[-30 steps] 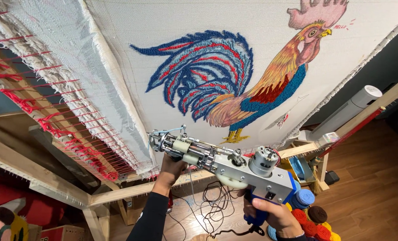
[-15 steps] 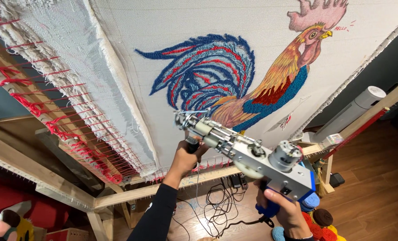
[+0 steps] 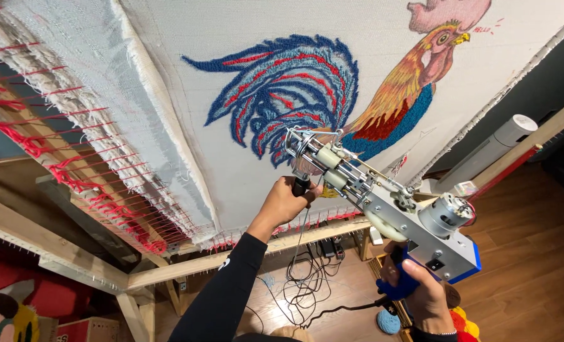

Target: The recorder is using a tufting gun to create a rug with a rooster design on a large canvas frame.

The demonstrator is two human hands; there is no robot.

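Note:
I hold a metal tufting gun (image 3: 383, 202) with both hands. My left hand (image 3: 286, 201) grips its black front handle below the needle end. My right hand (image 3: 421, 292) wraps the blue rear grip under the motor. The gun's tip touches or nearly touches a white cloth (image 3: 231, 171) stretched on a wooden frame (image 3: 231, 253). A tufted rooster (image 3: 332, 95) in blue, red and orange covers the cloth; the tip sits at its lower body, near the tail.
Red yarn lacing (image 3: 73, 171) ties the cloth to the frame on the left. Black cables (image 3: 307, 285) lie on the wood floor below. A white cylinder (image 3: 491, 149) leans at right. Yarn balls (image 3: 389, 322) sit near my right hand.
Both hands have raised the gun up and to the right, bringing its tip from below the rooster's feet to the lower body by the tail.

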